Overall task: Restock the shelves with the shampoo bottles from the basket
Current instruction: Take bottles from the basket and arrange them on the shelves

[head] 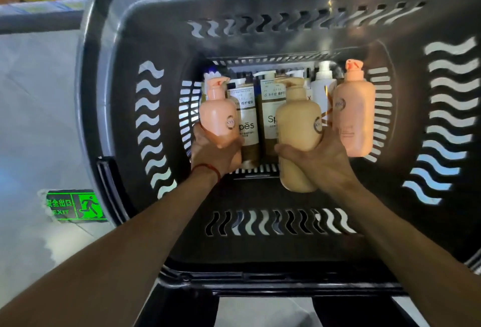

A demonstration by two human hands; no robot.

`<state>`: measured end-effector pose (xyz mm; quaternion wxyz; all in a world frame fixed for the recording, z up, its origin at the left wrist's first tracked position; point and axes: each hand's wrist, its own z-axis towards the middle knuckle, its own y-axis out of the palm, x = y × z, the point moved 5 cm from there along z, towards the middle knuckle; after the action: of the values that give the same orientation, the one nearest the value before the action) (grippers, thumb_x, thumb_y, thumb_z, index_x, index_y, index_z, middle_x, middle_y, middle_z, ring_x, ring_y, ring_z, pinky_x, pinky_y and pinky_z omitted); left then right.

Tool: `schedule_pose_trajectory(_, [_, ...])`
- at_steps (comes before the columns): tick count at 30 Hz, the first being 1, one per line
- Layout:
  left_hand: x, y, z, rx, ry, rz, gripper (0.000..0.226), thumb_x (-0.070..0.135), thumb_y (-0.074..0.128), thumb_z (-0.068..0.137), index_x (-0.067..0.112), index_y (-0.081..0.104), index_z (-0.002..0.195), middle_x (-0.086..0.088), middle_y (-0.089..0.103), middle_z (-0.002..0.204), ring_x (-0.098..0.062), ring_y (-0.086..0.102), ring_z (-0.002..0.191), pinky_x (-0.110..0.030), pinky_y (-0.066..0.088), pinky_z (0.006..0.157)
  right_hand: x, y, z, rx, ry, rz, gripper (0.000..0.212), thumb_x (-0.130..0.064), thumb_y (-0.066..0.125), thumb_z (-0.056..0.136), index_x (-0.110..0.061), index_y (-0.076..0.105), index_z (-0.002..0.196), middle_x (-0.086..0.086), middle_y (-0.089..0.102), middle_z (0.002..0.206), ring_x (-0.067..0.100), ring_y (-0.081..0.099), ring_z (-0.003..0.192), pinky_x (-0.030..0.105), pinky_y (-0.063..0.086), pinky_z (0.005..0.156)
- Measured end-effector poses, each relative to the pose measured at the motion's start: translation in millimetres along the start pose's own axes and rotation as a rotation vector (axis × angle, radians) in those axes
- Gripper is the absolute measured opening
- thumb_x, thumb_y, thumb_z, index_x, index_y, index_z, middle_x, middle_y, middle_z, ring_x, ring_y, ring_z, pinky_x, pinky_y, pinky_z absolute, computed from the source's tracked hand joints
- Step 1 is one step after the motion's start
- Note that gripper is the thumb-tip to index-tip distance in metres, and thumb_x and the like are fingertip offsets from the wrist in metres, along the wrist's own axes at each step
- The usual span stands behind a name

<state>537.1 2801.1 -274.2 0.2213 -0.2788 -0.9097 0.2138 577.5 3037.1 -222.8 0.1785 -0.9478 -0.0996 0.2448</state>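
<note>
at mid-frame inside the grey basket point(117, 97), the left hand point(214, 153) grips a peach bottle point(218, 114) and the right hand point(321, 161) a tan bottle point(298, 123), each round the body, likely to lift both out together.

A dark grey plastic basket point(125, 108) with wavy slots in its walls fills most of the frame, seen from above. At centre, on its bottom, rest a left brown bottle point(248, 131) and a right brown bottle point(268, 110), white-labelled, side by side. To their right is a white pump bottle point(322, 84), then a pink pump bottle point(355, 118) against the right wall. Pale floor point(31, 118) shows at left.
</note>
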Motion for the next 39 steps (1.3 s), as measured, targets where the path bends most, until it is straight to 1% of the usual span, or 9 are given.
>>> schedule_pose_trajectory(3, [4, -5, -2, 0.005, 0.002, 0.007, 0.093, 0.04, 0.088, 0.074, 0.015, 0.033, 0.145, 0.0, 0.05, 0.126, -0.017, 0.049, 0.114, -0.031, 0.043, 0.09, 0, 3, -4, -0.001, -0.007, -0.014, 0.073, -0.046, 0.091, 0.069, -0.018, 0.051, 0.122, -0.001, 0.062, 0.115, 0.017, 0.062, 0.103, 0.033, 0.052, 0.084])
schedule_pose_trajectory(8, [18, -25, -41, -0.097, 0.037, -0.074, 0.089, 0.033, 0.09, 0.071, 0.019, 0.039, 0.142, 0.003, 0.054, 0.128, -0.016, 0.052, 0.115, -0.032, 0.046, 0.089, -12, -13, -42, 0.055, 0.031, 0.076, 0.075, -0.042, 0.093, 0.069, -0.021, 0.047, 0.125, -0.012, 0.06, 0.107, 0.001, 0.058, 0.093, 0.019, 0.046, 0.071])
schedule_pose_trajectory(12, [43, -58, -104, -0.224, 0.104, -0.131, 0.095, 0.045, 0.093, 0.052, 0.023, 0.051, 0.134, 0.005, 0.068, 0.12, -0.018, 0.065, 0.109, -0.044, 0.055, 0.094, -38, -42, -101, 0.079, 0.077, 0.148, 0.085, -0.043, 0.093, 0.07, -0.019, 0.045, 0.137, -0.006, 0.06, 0.119, 0.015, 0.06, 0.107, 0.037, 0.054, 0.09])
schedule_pose_trajectory(18, [102, -130, -221, -0.39, 0.219, -0.224, 0.091, 0.029, 0.092, 0.047, 0.017, 0.055, 0.13, -0.002, 0.074, 0.116, -0.023, 0.072, 0.104, -0.049, 0.057, 0.095, -98, -94, -221, 0.073, 0.057, 0.261, 0.087, -0.052, 0.094, 0.056, -0.027, 0.055, 0.129, -0.003, 0.07, 0.117, 0.02, 0.07, 0.106, 0.046, 0.061, 0.088])
schedule_pose_trajectory(21, [132, -171, -280, -0.439, 0.295, -0.289, 0.083, 0.019, 0.089, 0.048, 0.016, 0.055, 0.124, -0.003, 0.073, 0.108, -0.017, 0.073, 0.099, -0.036, 0.06, 0.084, -131, -117, -284, 0.013, 0.015, 0.317, 0.08, -0.041, 0.098, 0.062, -0.025, 0.058, 0.129, 0.0, 0.074, 0.112, 0.02, 0.074, 0.101, 0.049, 0.062, 0.088])
schedule_pose_trajectory(25, [159, -222, -350, -0.463, 0.44, -0.358, 0.06, 0.005, 0.079, 0.054, 0.013, 0.059, 0.109, 0.005, 0.073, 0.088, -0.006, 0.07, 0.077, -0.027, 0.056, 0.068, -172, -141, -364, 0.039, -0.103, 0.347, 0.067, -0.024, 0.096, 0.069, -0.021, 0.059, 0.125, -0.003, 0.075, 0.107, 0.004, 0.073, 0.092, 0.02, 0.057, 0.074])
schedule_pose_trajectory(27, [161, -247, -377, -0.486, 0.452, -0.418, 0.066, 0.005, 0.077, 0.052, 0.013, 0.057, 0.114, 0.004, 0.072, 0.091, -0.004, 0.07, 0.079, -0.022, 0.056, 0.067, -184, -148, -399, 0.022, -0.129, 0.373, 0.065, -0.023, 0.095, 0.07, -0.026, 0.058, 0.123, -0.006, 0.075, 0.108, 0.0, 0.072, 0.09, 0.013, 0.054, 0.069])
schedule_pose_trajectory(33, [150, -313, -448, -0.493, 0.483, -0.524, 0.088, 0.032, 0.078, 0.041, 0.017, 0.056, 0.125, 0.002, 0.073, 0.103, -0.017, 0.07, 0.095, -0.035, 0.059, 0.079, -207, -153, -483, -0.049, -0.222, 0.444, 0.09, -0.047, 0.091, 0.054, -0.034, 0.051, 0.134, -0.006, 0.073, 0.116, 0.012, 0.072, 0.104, 0.042, 0.059, 0.091])
schedule_pose_trajectory(39, [115, -338, -511, -0.493, 0.471, -0.716, 0.078, 0.025, 0.074, 0.043, 0.007, 0.06, 0.117, -0.002, 0.076, 0.092, -0.02, 0.071, 0.083, -0.03, 0.059, 0.067, -209, -152, -541, -0.142, -0.334, 0.476, 0.088, -0.044, 0.082, 0.055, -0.034, 0.052, 0.137, -0.006, 0.074, 0.118, 0.016, 0.07, 0.11, 0.044, 0.057, 0.095])
